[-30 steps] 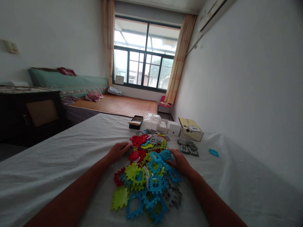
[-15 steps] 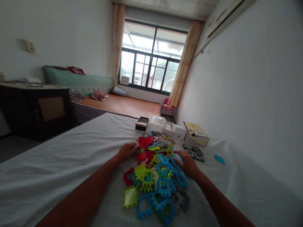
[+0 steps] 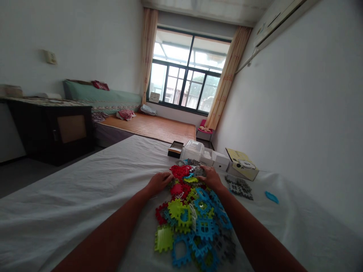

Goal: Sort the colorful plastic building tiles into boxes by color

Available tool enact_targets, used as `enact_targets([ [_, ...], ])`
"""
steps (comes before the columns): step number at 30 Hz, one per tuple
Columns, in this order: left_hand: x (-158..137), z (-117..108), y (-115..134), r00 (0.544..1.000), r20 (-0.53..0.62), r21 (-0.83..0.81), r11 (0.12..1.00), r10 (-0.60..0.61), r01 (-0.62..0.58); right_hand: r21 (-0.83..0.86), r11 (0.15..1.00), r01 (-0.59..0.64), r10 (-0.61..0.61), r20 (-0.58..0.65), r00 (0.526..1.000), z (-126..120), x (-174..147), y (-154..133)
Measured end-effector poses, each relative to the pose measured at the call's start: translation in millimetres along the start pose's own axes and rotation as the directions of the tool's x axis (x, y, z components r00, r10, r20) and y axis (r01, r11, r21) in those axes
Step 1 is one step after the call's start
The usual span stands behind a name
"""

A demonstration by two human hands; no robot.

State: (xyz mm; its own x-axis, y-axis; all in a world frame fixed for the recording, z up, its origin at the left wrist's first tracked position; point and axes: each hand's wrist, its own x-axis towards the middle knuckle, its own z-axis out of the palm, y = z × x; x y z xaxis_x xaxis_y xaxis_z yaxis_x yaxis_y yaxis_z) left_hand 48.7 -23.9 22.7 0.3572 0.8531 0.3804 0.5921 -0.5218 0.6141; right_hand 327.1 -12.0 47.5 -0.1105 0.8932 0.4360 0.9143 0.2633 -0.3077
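- In the head view, the loose pile of toothed plastic tiles lies on the cloth-covered table [image 3: 113,170], between the two forearms and running away from the wearer.
- The left hand [image 3: 160,182] is at the pile's left edge, fingers drawn close together beside the upper red tiles [image 3: 181,172]; whether it grips one I cannot tell.
- The right hand [image 3: 210,177] reaches over the far right side of the pile, thumb and forefinger parted around the edge of a grey tile [image 3: 199,172]; I cannot tell whether they pinch it.
- Nearer the wearer lie a lime-green tile [image 3: 163,238] with a solid face and a blue window-frame tile [image 3: 204,227]; a white piece [image 3: 193,214] among them is too blurred to name.
- Apart to the right are a grey tile cluster [image 3: 239,187] and, farther out, a lone blue piece [image 3: 271,197].
- The tiles look thin, light and fairly stiff, so a fingertip pinch should be enough; the smooth faces may slide over each other, while the teeth may snag on neighbours.
- The open frames offer a bar to hook or pinch; solid ones are best taken by two opposite toothed edges.
- They seem hardly fragile, though hard bending could strain the narrow teeth.
- The cloth is wrinkled, so flat-lying pieces probably need an edge tipped up first.
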Motion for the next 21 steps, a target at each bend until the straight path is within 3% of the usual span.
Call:
enact_targets([
  [3, 0.7, -0.1, 0.1, 1.000, 0.008, 0.000, 1.000, 0.002, -0.002, 0.083, 0.997, 0.000, 0.000, -0.001, 1.000, -2.9, -4.5, -2.0],
  [6, 1.3, -0.5, 1.0, 1.000, 0.015, -0.026, 1.000, -0.002, 0.002, 0.271, 0.961, -0.048, 0.054, -0.015, 0.998, -12.8, -9.8, 2.6],
  [11, 2.1, -1.3, 2.6, 1.000, 0.020, -0.050, 0.999, -0.016, 0.017, 0.355, 0.922, -0.153, 0.208, -0.124, 0.970, -29.9, -18.9, 47.0],
  [13, 2.3, -1.3, 2.7, 1.000, 0.024, -0.043, 0.999, -0.014, 0.015, 0.384, 0.892, -0.238, 0.333, -0.204, 0.921, -36.5, -26.1, 79.2],
  [16, 2.9, -1.2, 3.3, 0.999, 0.035, -0.034, 0.999, -0.012, 0.014, 0.413, 0.834, -0.366, 0.508, -0.318, 0.801, -45.5, -41.4, 130.0],
  [18, 3.6, -1.4, 4.4, 0.999, 0.036, -0.030, 0.999, -0.009, 0.010, 0.402, 0.813, -0.421, 0.563, -0.360, 0.743, -49.0, -51.2, 156.1],
  [21, 4.5, -2.2, 6.6, 0.999, 0.040, -0.019, 1.000, -0.008, 0.009, 0.383, 0.794, -0.472, 0.602, -0.388, 0.698, -48.3, -58.6, 176.6],
])
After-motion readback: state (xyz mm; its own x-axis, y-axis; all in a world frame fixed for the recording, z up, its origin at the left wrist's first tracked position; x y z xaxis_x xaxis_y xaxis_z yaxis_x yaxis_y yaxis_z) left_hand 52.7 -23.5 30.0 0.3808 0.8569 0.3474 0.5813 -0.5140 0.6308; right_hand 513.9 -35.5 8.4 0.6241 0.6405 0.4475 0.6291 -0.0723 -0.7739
